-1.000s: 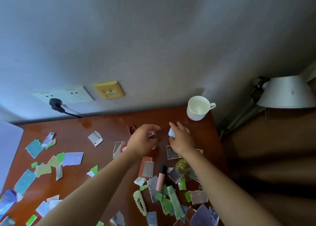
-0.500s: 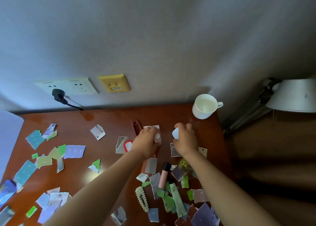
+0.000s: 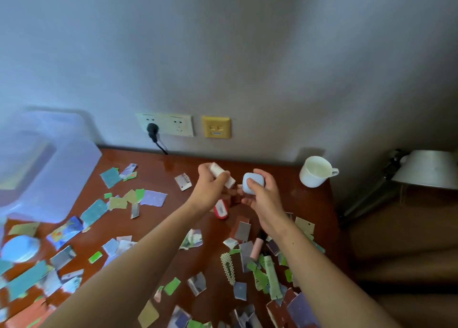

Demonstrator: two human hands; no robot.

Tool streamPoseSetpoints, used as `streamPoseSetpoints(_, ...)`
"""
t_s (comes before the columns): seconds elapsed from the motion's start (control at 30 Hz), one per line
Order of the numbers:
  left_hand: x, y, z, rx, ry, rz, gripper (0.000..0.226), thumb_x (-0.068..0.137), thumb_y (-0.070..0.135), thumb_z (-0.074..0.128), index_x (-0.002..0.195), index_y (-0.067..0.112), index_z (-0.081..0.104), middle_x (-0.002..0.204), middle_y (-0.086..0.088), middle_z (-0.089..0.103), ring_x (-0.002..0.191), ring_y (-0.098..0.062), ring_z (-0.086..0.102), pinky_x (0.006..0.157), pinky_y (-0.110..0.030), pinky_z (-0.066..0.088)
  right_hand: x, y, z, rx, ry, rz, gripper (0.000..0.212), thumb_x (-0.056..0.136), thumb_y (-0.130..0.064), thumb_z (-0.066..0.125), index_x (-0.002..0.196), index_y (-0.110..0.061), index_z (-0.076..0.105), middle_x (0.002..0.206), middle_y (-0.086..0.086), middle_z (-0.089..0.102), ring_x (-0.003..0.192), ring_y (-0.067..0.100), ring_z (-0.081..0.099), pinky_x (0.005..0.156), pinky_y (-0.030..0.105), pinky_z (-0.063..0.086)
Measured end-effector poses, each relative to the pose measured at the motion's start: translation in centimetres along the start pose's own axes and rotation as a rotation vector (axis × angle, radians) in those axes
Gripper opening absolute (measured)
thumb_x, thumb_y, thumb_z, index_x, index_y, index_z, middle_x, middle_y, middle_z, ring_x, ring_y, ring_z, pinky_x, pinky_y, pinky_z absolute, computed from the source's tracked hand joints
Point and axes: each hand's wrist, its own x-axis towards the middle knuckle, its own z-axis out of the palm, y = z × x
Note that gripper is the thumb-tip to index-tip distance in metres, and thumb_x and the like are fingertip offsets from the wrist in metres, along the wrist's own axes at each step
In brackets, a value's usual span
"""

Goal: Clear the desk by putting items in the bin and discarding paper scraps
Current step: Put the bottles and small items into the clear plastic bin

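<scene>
Holding items above tabletop (image 3: 304,203): left hand (image 3: 210,190) grip curls round white tube (image 3: 221,176), right hand (image 3: 261,198) round pale blue case (image 3: 252,182); paper scraps (image 3: 153,198), pearl hair clip (image 3: 228,268) lie uncleared. Judged early stage.

A glossy red-brown wooden desk (image 3: 309,203) stands against a wall. Torn paper scraps (image 3: 95,211) in teal, green, lilac and grey lie scattered over most of it, thickest on the left and near right. A white mug (image 3: 314,171) stands upright at the far right corner. Near the middle lies a small red-and-white item (image 3: 221,210). Nearer, a pearl hair clip (image 3: 228,268), a pink tube (image 3: 256,247) and a green tube (image 3: 271,278) lie among scraps. A translucent bin (image 3: 49,169) sits at the far left edge.
</scene>
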Motion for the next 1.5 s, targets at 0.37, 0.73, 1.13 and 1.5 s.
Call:
streamPoseSetpoints(0.37,-5.2,2.0,-18.0,0.037,0.249,0.093,0.025,0.098,0.020,0.043,0.117,0.013,0.028,0.091,-0.018,0.060,0.058,-0.019,0.062,0.052,-0.026,0.053,-6.0,0.7,17.3,0.000,-0.198,-0.056,0.031,0.095,-0.008,0.057,0.123,-0.015,0.045,0.112,0.015,0.061,0.074,0.020,0.069,0.056,0.026,0.049)
streamPoseSetpoints(0.73,-6.0,3.0,-38.3,0.032,0.177,0.129,0.027,0.103,0.021,0.038,0.127,0.033,0.034,0.090,-0.008,0.053,0.061,-0.020,0.061,0.059,-0.029,0.056,-9.7,3.7,36.3,-0.064,-0.271,-0.030,0.039,0.096,-0.005,0.046,0.130,-0.024,0.047,0.104,0.004,0.061,0.073,0.018,0.064,0.059,0.026,0.050)
streamPoseSetpoints(1.13,3.1,1.8,-49.7,0.005,0.186,-0.034,0.024,0.102,0.026,0.041,0.117,0.009,0.047,0.097,-0.005,0.050,0.079,-0.019,0.057,0.077,-0.033,0.055,-2.9,6.3,49.1,-0.162,-0.183,0.052,0.036,0.090,0.003,0.046,0.122,-0.014,0.046,0.127,0.017,0.051,0.106,0.030,0.060,0.075,0.033,0.056)
streamPoseSetpoints(1.5,13.9,-5.0,-51.9,0.011,0.175,-0.411,0.025,0.099,0.022,0.035,0.086,0.009,0.052,0.061,-0.007,0.043,0.051,-0.018,0.037,0.050,-0.024,0.026,6.7,11.5,56.1,-0.220,-0.017,0.328,0.021,0.081,0.004,0.050,0.097,-0.009,0.053,0.080,0.012,0.055,0.062,0.020,0.050,0.055,0.031,0.039)
